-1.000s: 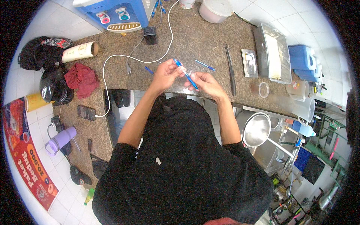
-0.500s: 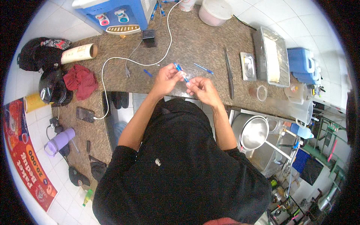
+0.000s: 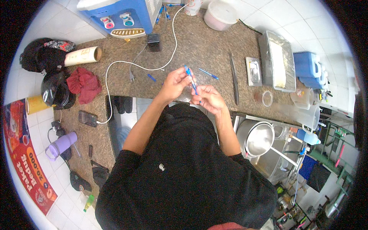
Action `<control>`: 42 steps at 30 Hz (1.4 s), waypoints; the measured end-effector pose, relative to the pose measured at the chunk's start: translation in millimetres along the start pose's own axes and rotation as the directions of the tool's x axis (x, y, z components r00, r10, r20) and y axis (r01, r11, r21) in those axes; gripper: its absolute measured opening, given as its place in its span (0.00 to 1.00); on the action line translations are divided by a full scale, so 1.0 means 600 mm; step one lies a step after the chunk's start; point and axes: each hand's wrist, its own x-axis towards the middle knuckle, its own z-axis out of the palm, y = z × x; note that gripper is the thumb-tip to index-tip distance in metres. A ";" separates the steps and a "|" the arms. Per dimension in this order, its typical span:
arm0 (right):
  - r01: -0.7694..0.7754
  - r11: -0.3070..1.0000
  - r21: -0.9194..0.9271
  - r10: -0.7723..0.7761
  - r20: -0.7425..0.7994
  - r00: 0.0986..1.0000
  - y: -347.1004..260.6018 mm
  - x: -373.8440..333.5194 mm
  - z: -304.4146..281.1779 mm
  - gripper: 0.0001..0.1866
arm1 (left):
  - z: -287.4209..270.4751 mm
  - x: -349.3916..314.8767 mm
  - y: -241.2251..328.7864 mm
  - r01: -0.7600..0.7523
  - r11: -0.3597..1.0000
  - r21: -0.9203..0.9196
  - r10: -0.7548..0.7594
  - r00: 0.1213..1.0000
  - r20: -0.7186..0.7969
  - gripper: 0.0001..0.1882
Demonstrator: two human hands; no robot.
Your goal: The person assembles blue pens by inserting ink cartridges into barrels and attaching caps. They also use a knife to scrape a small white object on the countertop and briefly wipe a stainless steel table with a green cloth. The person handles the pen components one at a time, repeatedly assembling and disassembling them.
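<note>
In front of my body, over the counter's near edge, both hands hold a blue pen [image 3: 188, 71]. My left hand [image 3: 174, 84] is closed around its upper part, thumb and fingers pinching it. At the lower end, the fingertips of my right hand [image 3: 210, 98] are closed on the same pen. A small blue bit shows below those fingertips, too small to name. On the counter just beyond my right hand lies a second slim blue pen [image 3: 208, 74]. Left of my left hand rests a short blue piece, like a pen cap [image 3: 151, 78].
A long dark knife [image 3: 234, 78] and a metal lidded container [image 3: 253, 71] lie to the right. A white cable [image 3: 126, 62] winds across the counter to a phone [image 3: 87, 118]. A blue water dispenser [image 3: 126, 15] stands at the back left; a steel pan [image 3: 260, 138] sits over the sink.
My right hand has turned and moved slightly down the pen, and its fingers have shifted. The pen's lower part shows more. The whole view has shifted slightly.
</note>
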 end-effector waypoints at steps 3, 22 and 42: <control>0.007 0.976 0.216 -0.022 0.068 0.997 -0.002 -0.004 -0.001 0.15 | 0.001 0.005 0.017 0.037 0.999 -0.039 -0.034 0.997 0.064 0.06; 0.019 0.943 -0.331 -0.053 -0.095 0.994 -0.027 -0.003 0.026 0.14 | -0.003 0.012 0.041 0.016 0.995 0.100 -0.019 0.999 0.038 0.17; 0.092 0.947 -0.309 -0.097 -0.002 0.995 -0.058 0.022 0.066 0.13 | -0.007 0.023 0.092 -0.102 0.882 0.460 0.108 0.994 0.014 0.24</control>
